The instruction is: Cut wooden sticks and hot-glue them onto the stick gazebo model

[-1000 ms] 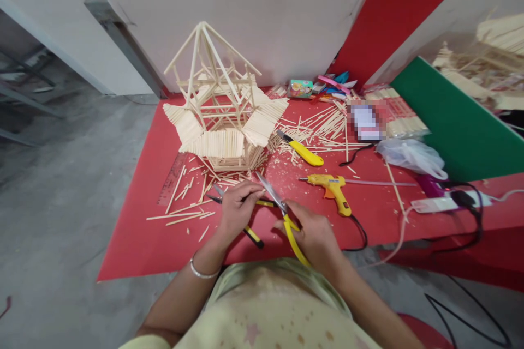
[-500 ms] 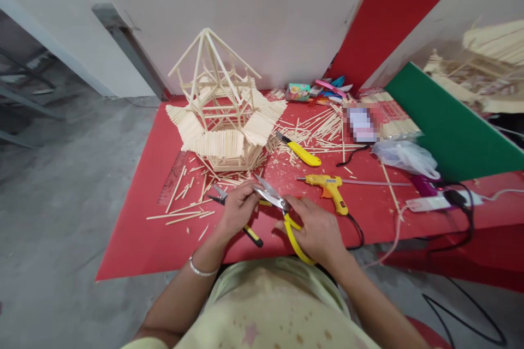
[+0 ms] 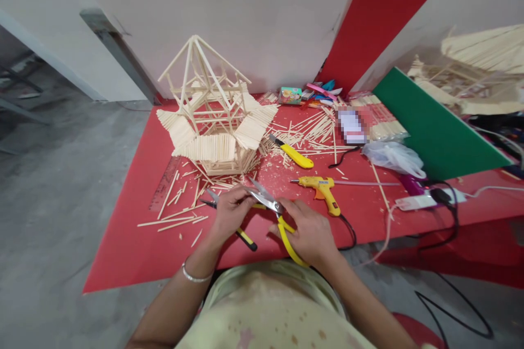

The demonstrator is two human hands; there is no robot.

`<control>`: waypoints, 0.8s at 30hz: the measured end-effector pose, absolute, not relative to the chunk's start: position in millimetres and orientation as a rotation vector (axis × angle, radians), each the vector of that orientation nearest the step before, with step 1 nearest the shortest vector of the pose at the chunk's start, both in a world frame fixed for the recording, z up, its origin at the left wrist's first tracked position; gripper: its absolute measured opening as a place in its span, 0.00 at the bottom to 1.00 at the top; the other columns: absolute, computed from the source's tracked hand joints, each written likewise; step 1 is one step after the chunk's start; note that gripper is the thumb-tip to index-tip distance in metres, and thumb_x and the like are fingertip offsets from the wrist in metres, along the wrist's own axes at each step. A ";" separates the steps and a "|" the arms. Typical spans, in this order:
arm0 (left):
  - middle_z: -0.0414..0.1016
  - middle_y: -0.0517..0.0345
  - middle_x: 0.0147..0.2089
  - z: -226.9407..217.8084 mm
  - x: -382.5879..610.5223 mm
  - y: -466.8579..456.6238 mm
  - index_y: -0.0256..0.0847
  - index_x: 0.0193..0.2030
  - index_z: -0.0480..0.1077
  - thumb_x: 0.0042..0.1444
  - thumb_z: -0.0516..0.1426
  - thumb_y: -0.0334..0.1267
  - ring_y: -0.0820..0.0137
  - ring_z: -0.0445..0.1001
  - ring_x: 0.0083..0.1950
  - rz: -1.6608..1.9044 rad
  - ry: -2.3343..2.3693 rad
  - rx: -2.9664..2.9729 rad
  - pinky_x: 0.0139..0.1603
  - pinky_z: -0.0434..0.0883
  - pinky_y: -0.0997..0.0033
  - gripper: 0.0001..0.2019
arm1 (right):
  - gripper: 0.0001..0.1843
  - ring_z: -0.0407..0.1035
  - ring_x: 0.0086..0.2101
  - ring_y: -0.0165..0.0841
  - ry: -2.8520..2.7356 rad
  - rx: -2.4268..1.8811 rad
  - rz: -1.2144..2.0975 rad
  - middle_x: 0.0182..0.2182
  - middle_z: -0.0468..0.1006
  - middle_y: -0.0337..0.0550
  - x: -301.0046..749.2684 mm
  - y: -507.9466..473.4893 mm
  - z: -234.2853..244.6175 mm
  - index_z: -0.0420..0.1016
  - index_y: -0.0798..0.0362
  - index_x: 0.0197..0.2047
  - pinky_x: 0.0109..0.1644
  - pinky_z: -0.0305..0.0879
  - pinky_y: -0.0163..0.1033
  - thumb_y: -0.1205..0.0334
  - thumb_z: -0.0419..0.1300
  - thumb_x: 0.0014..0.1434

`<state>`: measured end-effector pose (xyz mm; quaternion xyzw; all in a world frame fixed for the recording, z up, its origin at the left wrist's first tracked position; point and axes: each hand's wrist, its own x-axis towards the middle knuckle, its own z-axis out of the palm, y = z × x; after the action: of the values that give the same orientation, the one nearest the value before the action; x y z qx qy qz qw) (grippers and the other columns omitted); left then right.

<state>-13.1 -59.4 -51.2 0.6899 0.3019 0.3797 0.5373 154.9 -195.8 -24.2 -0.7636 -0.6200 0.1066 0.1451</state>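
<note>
My right hand (image 3: 311, 232) grips yellow-handled scissors (image 3: 291, 245), their blades parted and pointing up and left. Close to the lower blade, my left hand (image 3: 232, 211) is closed in a pinch; whatever sits between its fingertips is too small or hidden to make out. Under and beside the left hand lies a tool with black-and-yellow handles (image 3: 246, 240), partly covered. Just beyond the hands stands a pavilion-like model of thin wooden sticks (image 3: 210, 148), with a bare pointed roof frame above and slatted panels round its lower part.
A yellow glue gun (image 3: 327, 193) and a yellow utility knife (image 3: 297, 156) lie right of the model. Loose sticks (image 3: 315, 126) and a clear ruler (image 3: 162, 185) are on the red table (image 3: 118, 262). Farther right are a plastic bag (image 3: 395, 158), power strip (image 3: 426, 202) and green board (image 3: 442, 136).
The head view has turned slightly, so the whole scene sits a little farther left. Both hands and the scissors keep nearly the same pose, blades still parted.
</note>
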 end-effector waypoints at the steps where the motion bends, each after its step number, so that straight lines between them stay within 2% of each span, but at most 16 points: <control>1: 0.78 0.55 0.35 -52.7 -13.3 -58.9 0.40 0.34 0.79 0.56 0.59 0.33 0.68 0.75 0.38 0.916 0.708 1.651 0.41 0.69 0.70 0.06 | 0.25 0.72 0.40 0.37 -1.788 -2.201 0.313 0.44 0.76 0.42 155.2 -195.9 -24.2 0.65 0.43 0.59 0.37 0.61 0.37 0.47 0.55 0.60; 11: 0.78 0.55 0.36 -57.1 -14.1 -57.4 0.42 0.35 0.79 0.57 0.58 0.31 0.68 0.75 0.38 0.984 0.662 1.656 0.41 0.70 0.69 0.07 | 0.25 0.72 0.40 0.36 -1.817 -2.188 0.300 0.41 0.76 0.42 155.3 -194.2 -22.6 0.65 0.43 0.59 0.36 0.61 0.36 0.49 0.55 0.60; 19: 0.79 0.54 0.33 -49.6 -14.0 -56.5 0.42 0.33 0.78 0.59 0.58 0.32 0.67 0.74 0.38 0.974 0.643 1.798 0.42 0.69 0.67 0.08 | 0.24 0.73 0.38 0.35 -1.749 -2.147 0.497 0.42 0.77 0.42 154.7 -193.7 -21.9 0.68 0.44 0.57 0.38 0.63 0.36 0.48 0.55 0.60; 24: 0.79 0.55 0.32 -50.9 -14.6 -56.4 0.42 0.32 0.79 0.59 0.57 0.32 0.66 0.73 0.37 0.994 0.656 1.879 0.42 0.68 0.65 0.09 | 0.24 0.74 0.40 0.37 -1.766 -2.179 0.448 0.43 0.78 0.44 155.5 -194.9 -24.0 0.68 0.45 0.58 0.39 0.63 0.36 0.47 0.55 0.61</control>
<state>-14.6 -56.4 -50.9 0.7575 0.2644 0.4005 0.4426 155.5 -194.9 -24.0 -0.7585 -0.6147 0.1559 0.1503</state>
